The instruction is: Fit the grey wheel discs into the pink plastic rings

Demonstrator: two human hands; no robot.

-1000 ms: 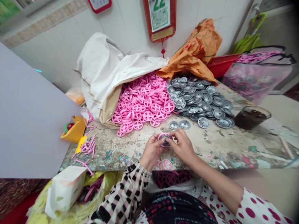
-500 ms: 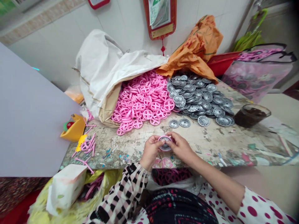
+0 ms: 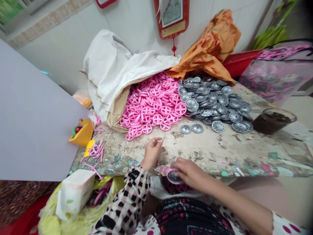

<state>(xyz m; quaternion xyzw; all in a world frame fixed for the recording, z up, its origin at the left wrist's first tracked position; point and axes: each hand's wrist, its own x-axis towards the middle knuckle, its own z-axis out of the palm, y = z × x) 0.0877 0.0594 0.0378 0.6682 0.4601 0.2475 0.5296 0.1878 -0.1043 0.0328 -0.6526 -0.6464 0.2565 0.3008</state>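
Observation:
My right hand (image 3: 189,171) holds a pink ring with a grey disc (image 3: 174,176) inside it, low at the table's front edge, above a bag of pink and dark parts. Left of it, my left hand (image 3: 153,150) is raised over the table with its thumb and fingertips close together; whether anything small is between them cannot be made out. Beyond my hands lies a heap of pink wheels (image 3: 157,105), spilling from a white sack (image 3: 110,71). A pile of grey discs (image 3: 212,101) sits to its right, with a few loose discs (image 3: 197,128) in front.
A cup of dark liquid (image 3: 272,120) stands on the table (image 3: 202,148) at the right. Pink scraps (image 3: 96,150) and a yellow holder (image 3: 83,133) lie at the left. A white container (image 3: 77,189) rests on a yellow bag. An orange sack (image 3: 210,49) is behind the discs.
My hands have parted. The right one has moved down to the table edge with the ringed disc, while the left one has let go and shifted slightly left. The view has shifted a little.

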